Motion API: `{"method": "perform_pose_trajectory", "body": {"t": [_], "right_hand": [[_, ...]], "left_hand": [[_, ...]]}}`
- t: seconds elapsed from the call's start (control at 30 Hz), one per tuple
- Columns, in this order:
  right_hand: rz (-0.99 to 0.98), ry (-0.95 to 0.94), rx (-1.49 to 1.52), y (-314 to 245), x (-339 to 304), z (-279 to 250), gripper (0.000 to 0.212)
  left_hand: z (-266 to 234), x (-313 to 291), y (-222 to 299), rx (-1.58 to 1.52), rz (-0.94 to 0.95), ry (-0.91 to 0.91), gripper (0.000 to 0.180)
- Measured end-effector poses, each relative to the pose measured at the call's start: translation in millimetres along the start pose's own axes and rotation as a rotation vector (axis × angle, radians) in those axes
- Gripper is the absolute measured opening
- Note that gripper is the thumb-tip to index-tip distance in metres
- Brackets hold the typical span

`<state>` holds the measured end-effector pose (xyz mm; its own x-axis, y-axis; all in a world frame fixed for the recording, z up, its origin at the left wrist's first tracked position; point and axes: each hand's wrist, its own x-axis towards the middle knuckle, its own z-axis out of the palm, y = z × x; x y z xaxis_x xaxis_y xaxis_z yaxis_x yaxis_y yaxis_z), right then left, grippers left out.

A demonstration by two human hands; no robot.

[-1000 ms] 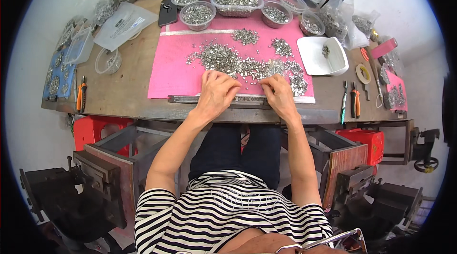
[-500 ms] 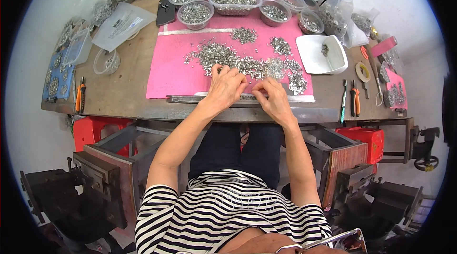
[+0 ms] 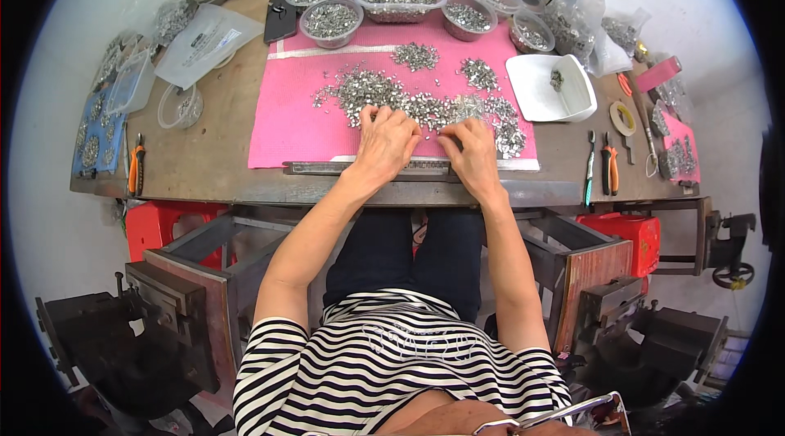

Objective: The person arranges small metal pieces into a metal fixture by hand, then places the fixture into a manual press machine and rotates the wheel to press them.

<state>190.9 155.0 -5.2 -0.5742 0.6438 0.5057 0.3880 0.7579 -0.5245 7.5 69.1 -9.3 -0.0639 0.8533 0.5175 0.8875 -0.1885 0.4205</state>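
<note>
Small silvery metal pieces (image 3: 368, 89) lie heaped on a pink mat (image 3: 282, 121). My left hand (image 3: 384, 146) rests at the near edge of this heap, fingers curled down and closed, their tips hidden among the pieces. Close to its right, my right hand (image 3: 474, 154) bends over the mat with thumb and fingers drawn together by a thinner spread of pieces. Whatever either hand pinches is too small or too hidden to name. Below the hands, a long dark metal bar (image 3: 319, 168) lies along the mat's front edge, with small pieces in a row on its middle part.
Tubs of metal pieces, among them a big square tub (image 3: 399, 9), line the back. A white tray (image 3: 531, 101) stands right of the mat. Orange-handled pliers (image 3: 606, 166) and a toothbrush (image 3: 589, 170) lie further right; other pliers (image 3: 136, 170) lie far left. A phone (image 3: 280, 19) sits back left.
My right hand has shifted slightly right, away from the left one, and its fingers have moved up from the bar toward the pieces. The left hand stays nearly in place.
</note>
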Motion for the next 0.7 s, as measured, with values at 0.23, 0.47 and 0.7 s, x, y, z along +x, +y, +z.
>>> {"method": "perform_pose_trajectory", "body": {"t": [0.23, 0.47, 0.7], "right_hand": [[-0.046, -0.013, -0.146, 8.6, 12.3, 13.6, 0.01], [-0.112, -0.035, -0.11, 7.3, 13.6, 10.9, 0.008], [-0.092, -0.081, -0.15, 8.2, 15.3, 9.7, 0.006]], "left_hand": [[-6.2, -12.0, 24.0, -0.086, 0.059, 0.04, 0.008], [-1.8, -26.4, 34.6, -0.095, 0.065, 0.061, 0.01], [-5.0, -15.3, 22.3, -0.072, 0.023, 0.094, 0.008]]}}
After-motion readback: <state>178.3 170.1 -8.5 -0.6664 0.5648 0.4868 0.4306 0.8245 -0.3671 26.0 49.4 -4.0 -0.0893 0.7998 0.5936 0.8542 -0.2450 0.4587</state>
